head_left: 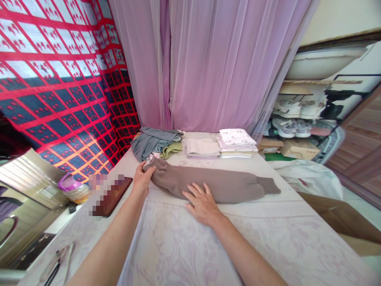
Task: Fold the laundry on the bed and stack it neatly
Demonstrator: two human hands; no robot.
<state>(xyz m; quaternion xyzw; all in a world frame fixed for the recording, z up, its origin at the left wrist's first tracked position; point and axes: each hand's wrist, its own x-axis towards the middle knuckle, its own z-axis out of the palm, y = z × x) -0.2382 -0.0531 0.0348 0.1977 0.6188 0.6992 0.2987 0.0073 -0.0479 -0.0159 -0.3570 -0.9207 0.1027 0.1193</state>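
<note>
A taupe pair of pants (226, 183) lies folded lengthwise across the table (184, 242), which is covered with a pale floral cloth. My left hand (142, 179) pinches the waist end at the left. My right hand (202, 203) lies flat with fingers spread on the near edge of the pants, around the middle. The cuffed leg end points to the right.
A heap of unfolded grey and green clothes (154, 143) sits behind the pants at the left. Two stacks of folded laundry (203, 148) (237, 142) stand at the far edge. A dark flat object (111, 194) lies at the left edge. Pink curtains (214, 63) hang behind. Shoe shelves (297, 115) stand right.
</note>
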